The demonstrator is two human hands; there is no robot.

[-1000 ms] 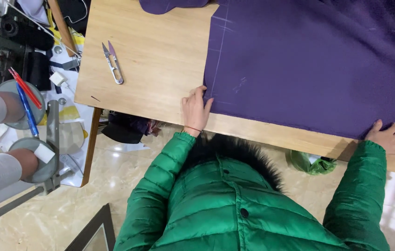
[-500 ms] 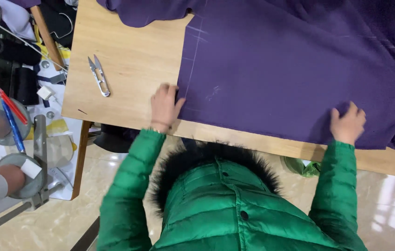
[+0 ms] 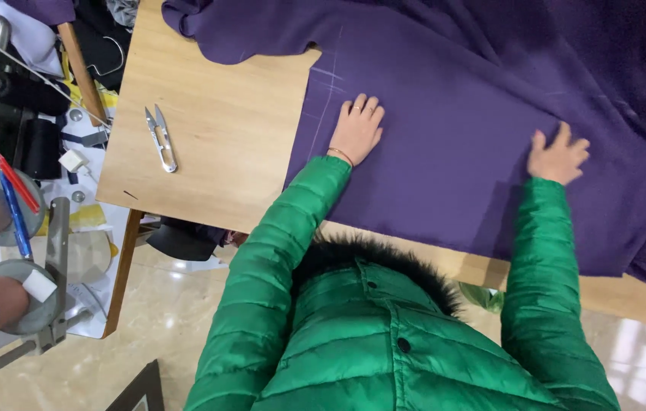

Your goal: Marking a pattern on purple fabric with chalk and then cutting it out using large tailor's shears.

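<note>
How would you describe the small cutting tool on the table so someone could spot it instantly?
Start at the wooden table, whose left part is bare while purple fabric covers the rest. On that bare wood, left of the left hand, lie the thread snips. They are the only metal thing there: small, silvery, with two pointed blades.

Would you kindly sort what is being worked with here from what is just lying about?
In use:
- large purple cloth, both palms flat on it
- left hand
- right hand

Lying about:
- small metal thread snips
- red and blue pens
</note>
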